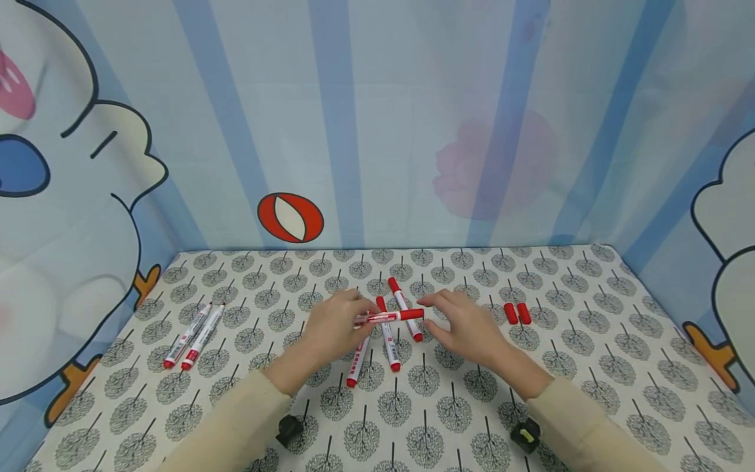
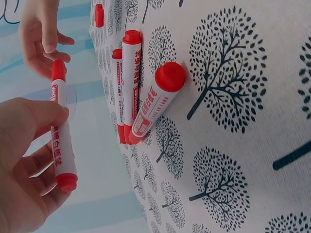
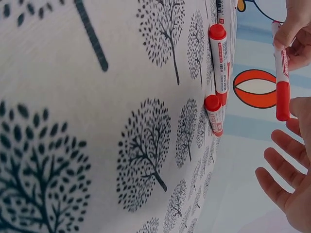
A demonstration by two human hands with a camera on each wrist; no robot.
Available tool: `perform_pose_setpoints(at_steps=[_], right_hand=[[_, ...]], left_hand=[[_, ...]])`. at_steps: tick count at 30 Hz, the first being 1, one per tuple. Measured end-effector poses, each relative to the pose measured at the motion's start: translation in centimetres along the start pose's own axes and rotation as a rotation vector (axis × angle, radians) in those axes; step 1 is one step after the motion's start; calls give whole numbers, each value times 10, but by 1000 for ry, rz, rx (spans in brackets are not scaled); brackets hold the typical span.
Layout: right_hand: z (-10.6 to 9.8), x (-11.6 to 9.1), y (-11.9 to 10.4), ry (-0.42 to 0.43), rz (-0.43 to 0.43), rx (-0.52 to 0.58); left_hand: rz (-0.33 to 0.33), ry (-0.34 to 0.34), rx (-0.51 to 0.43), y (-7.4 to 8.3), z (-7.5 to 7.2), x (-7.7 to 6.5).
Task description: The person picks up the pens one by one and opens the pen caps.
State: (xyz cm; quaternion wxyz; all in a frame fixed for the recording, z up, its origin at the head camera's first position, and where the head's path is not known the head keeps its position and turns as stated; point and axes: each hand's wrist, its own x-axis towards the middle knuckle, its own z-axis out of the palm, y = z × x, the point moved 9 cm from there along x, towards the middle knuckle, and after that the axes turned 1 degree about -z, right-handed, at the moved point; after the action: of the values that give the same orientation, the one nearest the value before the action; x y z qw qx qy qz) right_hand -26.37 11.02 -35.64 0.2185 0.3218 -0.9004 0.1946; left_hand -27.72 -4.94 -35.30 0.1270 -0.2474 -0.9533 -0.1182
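My left hand (image 1: 333, 328) pinches a red-capped whiteboard marker (image 1: 386, 317) between thumb and fingers, level above the table. The marker's white barrel with red print and its red end plug (image 2: 67, 182) show in the left wrist view. Its cap (image 3: 283, 102) points at my right hand (image 1: 466, 328), whose fingers are spread with the thumb close beside the cap. Below the hands lie three more capped markers: one (image 1: 356, 367) partly hidden by the left hand, one (image 1: 389, 344) in the middle and one (image 1: 406, 311) farther back.
Two markers without caps, one (image 1: 187, 335) beside another (image 1: 204, 335), lie side by side on the left of the table. On the right are two loose red caps, one (image 1: 510, 313) next to the other (image 1: 523, 313). A tree-patterned cloth (image 1: 425, 419) covers the table; a printed curtain (image 1: 389, 131) hangs behind.
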Motion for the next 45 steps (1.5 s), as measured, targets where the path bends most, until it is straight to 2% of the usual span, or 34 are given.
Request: perform_pose_setpoints(at_steps=[6,12,23,31,39,45], right_hand=[[7,2,2,-47,60,56],[13,3,3,-72,75,66],[15,4,-3,-93,65,82],[16,4,-4,-86,52,117],[14,1,-2,-95,64,97],[17,1,-3,-122,66,51]], left_hand=[[-9,-21,-45,1,2,1],[-34,-44,-90,2,7,2],[8,-53,-111,10,8,2],[7,-54,-119,9,9,1],[-25,-97,-142,4,14,-2],[8,-65,-129,6,9,-2]])
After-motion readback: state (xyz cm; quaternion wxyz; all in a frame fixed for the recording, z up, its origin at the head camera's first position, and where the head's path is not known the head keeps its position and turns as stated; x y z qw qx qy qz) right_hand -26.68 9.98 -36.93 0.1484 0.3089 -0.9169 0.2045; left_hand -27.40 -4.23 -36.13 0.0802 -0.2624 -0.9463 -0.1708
